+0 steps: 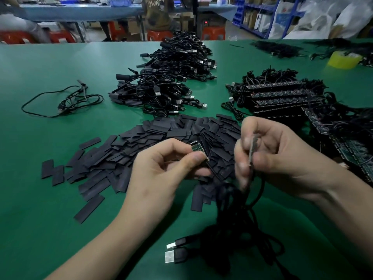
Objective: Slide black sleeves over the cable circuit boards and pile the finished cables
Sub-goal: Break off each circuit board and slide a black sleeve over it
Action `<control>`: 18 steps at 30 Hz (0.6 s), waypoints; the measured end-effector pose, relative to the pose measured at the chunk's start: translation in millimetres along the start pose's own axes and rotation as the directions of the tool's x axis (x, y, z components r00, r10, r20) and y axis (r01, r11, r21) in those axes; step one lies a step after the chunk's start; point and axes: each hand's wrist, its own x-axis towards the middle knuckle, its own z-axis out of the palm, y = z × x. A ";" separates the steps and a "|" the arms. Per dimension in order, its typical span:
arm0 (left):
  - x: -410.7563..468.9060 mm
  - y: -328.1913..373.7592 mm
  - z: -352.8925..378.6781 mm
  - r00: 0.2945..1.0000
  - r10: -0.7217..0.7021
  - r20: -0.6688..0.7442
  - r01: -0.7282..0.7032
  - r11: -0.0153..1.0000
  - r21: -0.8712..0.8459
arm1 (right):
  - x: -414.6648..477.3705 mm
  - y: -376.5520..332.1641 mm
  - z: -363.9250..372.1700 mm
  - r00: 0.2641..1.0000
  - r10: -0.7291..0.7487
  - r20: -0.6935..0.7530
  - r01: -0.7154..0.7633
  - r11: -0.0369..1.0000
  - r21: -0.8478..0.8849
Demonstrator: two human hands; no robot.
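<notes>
Held just above the near edge of the big heap of flat black plastic sleeves: two small boards. In the left hand, a little green circuit board with shiny dots, pinched at its lower end between thumb and first finger, top end poking up past the fingertips, still bare. Other fingers of that hand curled in. In the right hand, a second thin board, seen from its edge and blurry, pinched between thumb and fingers.

Hanging down from the boards, on the near side of the heap: thin black cables in a loose tangle, ending in two black plugs with silver tips.

Under it all, a smooth green table mat. Behind the heap, a tall pile of rolled black cables, dark sleeves on one end, silver plugs on the other. Right of the heap, neat stacked rows of dark boards with curly black wires. Left of the heap, one loose black cable. Far behind and to the right, a roll of yellow tape.

Farther behind the heap, past the table edge: red plastic stools, blue shelves, and a person in a brownish top.

Sleeves short, flat and dull, shaped like little strips, lying over one another.
</notes>
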 end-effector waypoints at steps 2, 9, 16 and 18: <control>2.1 0.6 -3.3 0.999 -0.031 -0.021 0.029 0.998 -0.057 | -3.1 -5.1 -0.8 0.989 0.006 0.147 -0.042 0.970 0.238; 7.2 2.7 -13.2 1.000 -0.017 -0.017 0.014 0.986 -0.165 | -17.9 -21.6 -16.8 0.974 0.088 0.207 -0.175 0.873 0.456; 8.4 6.3 -17.5 0.999 0.040 -0.026 -0.041 0.997 -0.060 | -10.2 -22.0 -28.1 0.918 0.188 -0.348 -0.338 0.831 -0.442; 6.9 7.8 -16.6 0.997 0.063 -0.035 -0.062 0.997 0.037 | -5.5 -19.3 -19.1 0.900 -0.037 -0.434 -0.337 0.572 -0.748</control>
